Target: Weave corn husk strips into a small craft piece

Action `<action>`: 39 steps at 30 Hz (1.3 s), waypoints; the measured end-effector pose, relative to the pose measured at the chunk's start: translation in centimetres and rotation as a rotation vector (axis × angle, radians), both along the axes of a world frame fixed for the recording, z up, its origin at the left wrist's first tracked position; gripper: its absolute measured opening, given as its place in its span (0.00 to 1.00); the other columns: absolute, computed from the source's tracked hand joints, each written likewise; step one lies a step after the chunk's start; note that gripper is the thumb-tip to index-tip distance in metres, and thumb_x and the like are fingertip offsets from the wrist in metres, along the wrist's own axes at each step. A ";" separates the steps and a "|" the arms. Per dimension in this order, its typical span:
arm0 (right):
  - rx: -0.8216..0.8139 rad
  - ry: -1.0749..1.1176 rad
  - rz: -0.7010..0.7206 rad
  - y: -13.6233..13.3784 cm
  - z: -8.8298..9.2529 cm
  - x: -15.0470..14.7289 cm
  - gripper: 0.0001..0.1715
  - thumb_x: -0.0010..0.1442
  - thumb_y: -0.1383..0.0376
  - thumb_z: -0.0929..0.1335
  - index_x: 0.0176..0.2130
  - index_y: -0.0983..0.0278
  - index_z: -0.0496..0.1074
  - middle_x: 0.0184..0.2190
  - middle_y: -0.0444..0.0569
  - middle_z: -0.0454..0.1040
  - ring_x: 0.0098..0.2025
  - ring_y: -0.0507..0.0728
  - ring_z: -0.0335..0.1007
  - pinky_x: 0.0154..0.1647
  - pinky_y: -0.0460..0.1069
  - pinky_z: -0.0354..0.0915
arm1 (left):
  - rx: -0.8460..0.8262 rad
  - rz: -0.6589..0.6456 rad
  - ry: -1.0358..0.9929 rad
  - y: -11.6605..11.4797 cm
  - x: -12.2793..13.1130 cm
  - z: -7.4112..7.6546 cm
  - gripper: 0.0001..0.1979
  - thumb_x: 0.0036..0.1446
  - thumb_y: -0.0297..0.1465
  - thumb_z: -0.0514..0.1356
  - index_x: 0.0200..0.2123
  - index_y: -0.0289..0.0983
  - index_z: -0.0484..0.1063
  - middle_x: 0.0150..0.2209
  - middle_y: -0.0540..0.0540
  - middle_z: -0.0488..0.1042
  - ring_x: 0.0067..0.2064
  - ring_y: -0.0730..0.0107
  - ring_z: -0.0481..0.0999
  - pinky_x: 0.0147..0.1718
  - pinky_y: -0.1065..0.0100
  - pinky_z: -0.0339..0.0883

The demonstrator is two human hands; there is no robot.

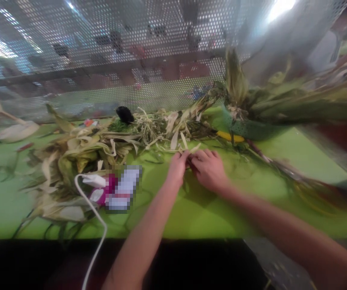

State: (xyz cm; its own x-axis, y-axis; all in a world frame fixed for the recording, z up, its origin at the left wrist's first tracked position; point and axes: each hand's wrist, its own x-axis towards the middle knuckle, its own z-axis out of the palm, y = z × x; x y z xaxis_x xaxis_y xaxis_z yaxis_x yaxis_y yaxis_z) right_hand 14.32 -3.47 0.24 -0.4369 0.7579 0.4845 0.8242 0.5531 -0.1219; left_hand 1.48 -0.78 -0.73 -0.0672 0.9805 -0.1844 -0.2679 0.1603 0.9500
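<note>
My left hand [178,165] and my right hand [208,167] meet over the green table, fingers closed around pale, narrow strips of dried husk [184,141]. The strips fan out beyond my fingertips, pointing away from me. Where they are pinched, my fingers cover them. Just past my hands lies a long heap of dried corn husks [125,137], with loose, stringy fibres in its middle. A black object [125,114], its kind unclear, rests on the back of the heap.
At left, a phone [123,189], blurred out, lies beside a white charger [94,180] with a cable hanging over the table edge [104,225]. A green basket [252,125] of long leaves stands right, near a yellow object [230,136]. Perforated metal screen [149,60] rises behind.
</note>
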 end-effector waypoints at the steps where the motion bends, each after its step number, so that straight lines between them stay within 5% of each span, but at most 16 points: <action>1: -0.011 0.012 0.011 -0.2 0.0 -0.1 0.09 0.62 0.68 0.64 0.36 0.63 0.74 0.42 0.52 0.74 0.41 0.59 0.64 0.39 0.55 0.53 | 0.039 0.019 0.063 0.1 -0.2 -0.1 0.15 0.50 0.40 0.64 0.30 0.33 0.69 0.26 0.49 0.72 0.29 0.73 0.70 0.31 0.71 0.64; 9: -0.193 0.084 0.254 -1.4 0.7 -0.4 0.06 0.56 0.68 0.68 0.27 0.63 0.72 0.34 0.49 0.71 0.41 0.58 0.65 0.38 0.52 0.56 | 0.183 -0.037 0.212 0.6 -2.2 0.4 0.16 0.54 0.44 0.61 0.31 0.35 0.68 0.25 0.50 0.73 0.28 0.72 0.71 0.32 0.70 0.65; 15: -0.255 0.603 0.074 0.9 1.4 2.0 0.09 0.62 0.64 0.65 0.43 0.62 0.71 0.44 0.51 0.71 0.34 0.53 0.68 0.34 0.49 0.63 | 0.162 -0.207 0.220 0.1 -1.8 1.1 0.17 0.55 0.44 0.61 0.29 0.36 0.67 0.20 0.50 0.70 0.21 0.76 0.67 0.22 0.73 0.58; 17: -0.339 0.700 0.056 1.8 1.1 2.6 0.10 0.61 0.64 0.66 0.44 0.62 0.71 0.41 0.49 0.74 0.33 0.53 0.70 0.33 0.48 0.63 | 0.151 -0.257 0.192 0.0 -1.6 1.0 0.17 0.53 0.44 0.62 0.30 0.36 0.67 0.21 0.50 0.70 0.21 0.76 0.66 0.22 0.73 0.58; 24: -0.425 0.679 -0.011 2.6 0.7 3.0 0.06 0.58 0.63 0.68 0.31 0.63 0.73 0.28 0.45 0.75 0.30 0.53 0.69 0.31 0.47 0.59 | 0.028 -0.255 -0.057 -0.6 -1.0 1.3 0.22 0.51 0.50 0.62 0.28 0.36 0.64 0.19 0.55 0.59 0.21 0.80 0.59 0.26 0.72 0.64; 31: -0.575 0.727 -0.150 3.2 0.8 3.7 0.06 0.54 0.65 0.68 0.27 0.63 0.72 0.24 0.44 0.73 0.27 0.53 0.67 0.29 0.48 0.58 | 0.037 -0.138 -0.014 -0.1 -1.1 0.6 0.20 0.49 0.46 0.66 0.30 0.36 0.65 0.22 0.55 0.59 0.23 0.79 0.60 0.22 0.75 0.57; 39: -0.774 1.103 0.014 3.0 1.5 3.1 0.14 0.51 0.58 0.72 0.34 0.65 0.76 0.32 0.49 0.77 0.35 0.55 0.71 0.40 0.52 0.64 | 0.097 -0.288 0.060 -0.5 -0.9 0.4 0.18 0.53 0.46 0.63 0.32 0.36 0.67 0.22 0.54 0.59 0.24 0.78 0.59 0.25 0.72 0.56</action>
State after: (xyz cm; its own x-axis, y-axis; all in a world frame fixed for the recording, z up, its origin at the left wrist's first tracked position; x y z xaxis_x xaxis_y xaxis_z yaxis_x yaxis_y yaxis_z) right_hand 17.42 -0.50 1.78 -0.1099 0.9932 0.0384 0.0889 0.0483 -0.9949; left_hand 0.59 -1.33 -0.35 0.2077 0.9737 -0.0935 -0.1676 0.1296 0.9773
